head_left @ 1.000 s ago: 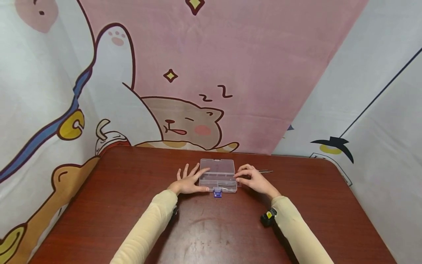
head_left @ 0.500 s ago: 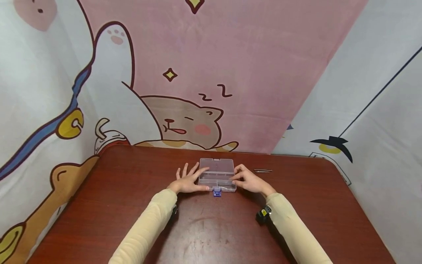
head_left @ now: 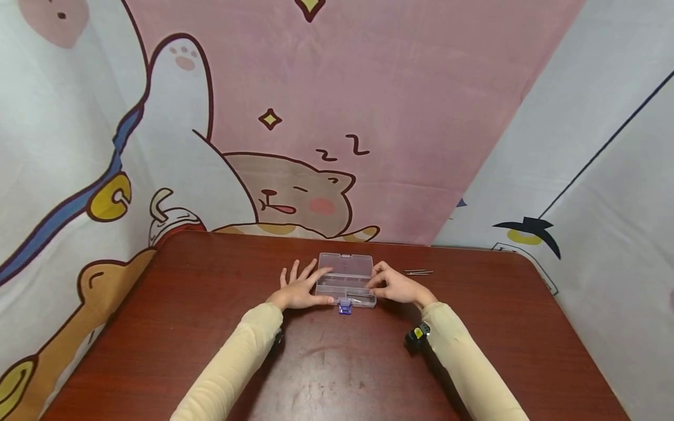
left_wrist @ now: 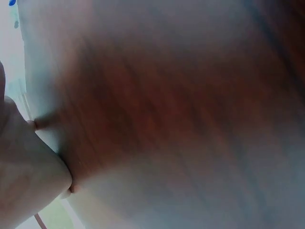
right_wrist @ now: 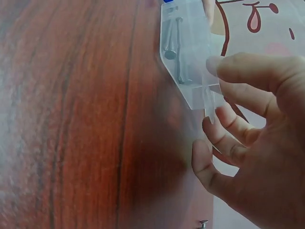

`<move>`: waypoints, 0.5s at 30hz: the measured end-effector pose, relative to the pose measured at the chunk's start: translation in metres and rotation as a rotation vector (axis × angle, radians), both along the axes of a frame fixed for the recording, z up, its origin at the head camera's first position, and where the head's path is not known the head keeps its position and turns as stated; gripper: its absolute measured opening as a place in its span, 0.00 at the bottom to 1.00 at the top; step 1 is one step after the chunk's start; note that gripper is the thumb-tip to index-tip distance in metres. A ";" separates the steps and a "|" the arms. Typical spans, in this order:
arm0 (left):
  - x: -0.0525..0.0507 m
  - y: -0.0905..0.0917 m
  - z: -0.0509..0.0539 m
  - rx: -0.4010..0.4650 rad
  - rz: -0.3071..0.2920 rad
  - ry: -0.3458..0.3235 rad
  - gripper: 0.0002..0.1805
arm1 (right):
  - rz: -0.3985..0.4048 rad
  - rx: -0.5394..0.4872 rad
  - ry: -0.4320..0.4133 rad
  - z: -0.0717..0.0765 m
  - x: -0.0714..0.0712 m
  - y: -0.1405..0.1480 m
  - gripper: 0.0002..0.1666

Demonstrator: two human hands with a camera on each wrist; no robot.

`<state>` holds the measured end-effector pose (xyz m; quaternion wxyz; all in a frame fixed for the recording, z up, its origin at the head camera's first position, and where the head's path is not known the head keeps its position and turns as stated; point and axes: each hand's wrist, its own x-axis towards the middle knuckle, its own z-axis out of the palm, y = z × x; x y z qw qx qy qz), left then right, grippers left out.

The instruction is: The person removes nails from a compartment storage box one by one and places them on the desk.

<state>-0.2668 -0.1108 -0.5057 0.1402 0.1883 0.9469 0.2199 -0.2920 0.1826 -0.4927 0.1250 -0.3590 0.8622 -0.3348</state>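
A clear plastic box [head_left: 332,290] stands on the table with its lid [head_left: 344,265] raised at the back and a blue latch [head_left: 344,308] at the front. Metal nails [right_wrist: 180,52] lie in its front right compartment. My left hand [head_left: 300,292] rests against the box's left side, fingers spread, thumb along the front edge. At the right end, my right hand [head_left: 397,286] has thumb and fingers bent round the clear plastic edge. In the right wrist view, the right hand [right_wrist: 257,129] has its thumb on a thin upright part of the box [right_wrist: 195,28].
Several thin metal nails [head_left: 418,272] lie on the brown table [head_left: 326,362] behind and to the right of the right hand. A cloth with cartoon drawings [head_left: 411,117] hangs behind the table. The left wrist view is mostly blurred tabletop [left_wrist: 167,105].
My right hand has moved slightly left, over the box's right edge, and the nails behind it show more fully. The left hand has stayed in place.
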 end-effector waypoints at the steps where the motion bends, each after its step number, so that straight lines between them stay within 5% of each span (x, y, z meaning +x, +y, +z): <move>1: 0.000 0.000 0.000 0.001 0.003 0.002 0.46 | -0.002 -0.004 -0.015 0.000 0.001 -0.001 0.10; 15: -0.001 0.000 0.001 -0.004 0.000 -0.015 0.45 | -0.140 -0.130 -0.079 -0.010 0.010 -0.005 0.05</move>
